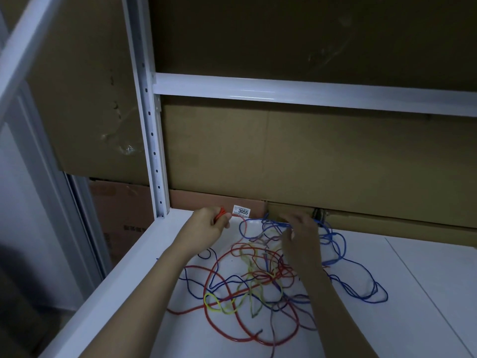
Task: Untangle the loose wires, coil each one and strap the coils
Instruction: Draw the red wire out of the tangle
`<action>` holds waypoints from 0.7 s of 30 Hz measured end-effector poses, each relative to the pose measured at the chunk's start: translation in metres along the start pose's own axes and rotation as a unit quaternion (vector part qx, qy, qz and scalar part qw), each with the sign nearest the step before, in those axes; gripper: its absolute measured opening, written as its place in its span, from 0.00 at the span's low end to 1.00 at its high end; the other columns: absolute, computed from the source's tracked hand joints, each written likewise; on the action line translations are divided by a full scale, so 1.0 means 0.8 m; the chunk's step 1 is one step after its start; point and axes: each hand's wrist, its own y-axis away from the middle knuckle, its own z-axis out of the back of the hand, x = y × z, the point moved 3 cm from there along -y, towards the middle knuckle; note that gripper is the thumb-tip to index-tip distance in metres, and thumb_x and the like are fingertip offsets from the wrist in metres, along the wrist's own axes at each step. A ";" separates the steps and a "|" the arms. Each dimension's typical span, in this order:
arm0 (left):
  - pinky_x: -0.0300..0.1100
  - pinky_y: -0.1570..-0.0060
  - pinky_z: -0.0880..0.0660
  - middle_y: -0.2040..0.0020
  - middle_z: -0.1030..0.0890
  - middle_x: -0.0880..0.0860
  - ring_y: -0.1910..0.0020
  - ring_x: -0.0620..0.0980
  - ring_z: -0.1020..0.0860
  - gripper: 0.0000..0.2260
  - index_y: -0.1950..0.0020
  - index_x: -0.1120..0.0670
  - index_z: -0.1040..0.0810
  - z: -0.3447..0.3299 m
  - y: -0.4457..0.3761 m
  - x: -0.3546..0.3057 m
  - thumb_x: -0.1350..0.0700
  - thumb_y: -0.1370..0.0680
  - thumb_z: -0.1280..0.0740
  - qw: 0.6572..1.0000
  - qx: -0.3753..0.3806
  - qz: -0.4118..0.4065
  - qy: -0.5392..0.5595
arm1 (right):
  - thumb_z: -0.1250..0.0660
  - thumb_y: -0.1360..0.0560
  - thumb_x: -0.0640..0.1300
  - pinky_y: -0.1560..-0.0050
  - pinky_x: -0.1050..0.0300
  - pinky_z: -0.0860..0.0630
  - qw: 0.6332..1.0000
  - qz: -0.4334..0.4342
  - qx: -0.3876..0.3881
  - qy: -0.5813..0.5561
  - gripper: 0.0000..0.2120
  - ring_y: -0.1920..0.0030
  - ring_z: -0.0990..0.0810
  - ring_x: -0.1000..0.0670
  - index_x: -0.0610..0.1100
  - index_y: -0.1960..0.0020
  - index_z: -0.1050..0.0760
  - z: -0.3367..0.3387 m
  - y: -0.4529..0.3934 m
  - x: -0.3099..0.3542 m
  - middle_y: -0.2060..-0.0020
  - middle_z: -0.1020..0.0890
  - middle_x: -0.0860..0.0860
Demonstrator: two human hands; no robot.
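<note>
On the shelf [413, 267] the wires [258, 280] lie tangled, none coiled or strapped. Left hand [209, 228] pinches red wire [220, 213]; right hand [299, 236] grips blue wire [273, 223].

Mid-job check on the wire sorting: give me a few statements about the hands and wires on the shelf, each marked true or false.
1. The left hand grips a small bundle of red wire. True.
2. The right hand rests flat on a bare part of the white shelf. False: it is raised over the tangle, fingers on a blue wire.
3. The wires lie sorted in neat strapped coils. False: red, blue and yellow wire are in a loose tangle.
4. A white label reading 3055 is on the cardboard behind the shelf. True.
5. Blue wire loops trail out to the right of the tangle. True.
</note>
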 end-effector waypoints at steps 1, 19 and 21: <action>0.29 0.72 0.35 0.73 0.26 0.42 0.73 0.37 0.27 0.12 0.62 0.51 0.22 -0.002 -0.001 -0.002 0.52 0.19 0.38 1.000 0.003 -0.001 -0.002 | 0.39 0.24 0.32 0.43 0.56 0.32 0.998 0.037 -0.021 -0.036 0.14 0.41 0.28 0.42 0.39 0.41 0.22 0.002 0.000 0.018 0.42 0.24 0.42; 0.35 0.69 0.32 0.76 0.28 0.51 0.76 0.46 0.31 0.16 0.63 0.58 0.27 -0.020 0.013 -0.031 0.57 0.17 0.44 0.951 0.098 0.012 0.293 | 0.39 0.21 0.36 0.44 0.66 0.37 0.981 0.082 0.025 -0.176 0.10 0.42 0.30 0.52 0.39 0.55 0.19 -0.011 -0.018 0.054 0.43 0.27 0.49; 0.36 0.70 0.36 0.77 0.32 0.50 0.76 0.46 0.36 0.16 0.62 0.59 0.27 -0.023 0.015 -0.034 0.56 0.17 0.44 0.942 0.119 0.008 0.313 | 0.40 0.20 0.36 0.54 0.70 0.32 0.966 0.093 0.036 -0.240 0.11 0.55 0.23 0.56 0.46 0.56 0.23 -0.004 -0.025 0.062 0.57 0.22 0.55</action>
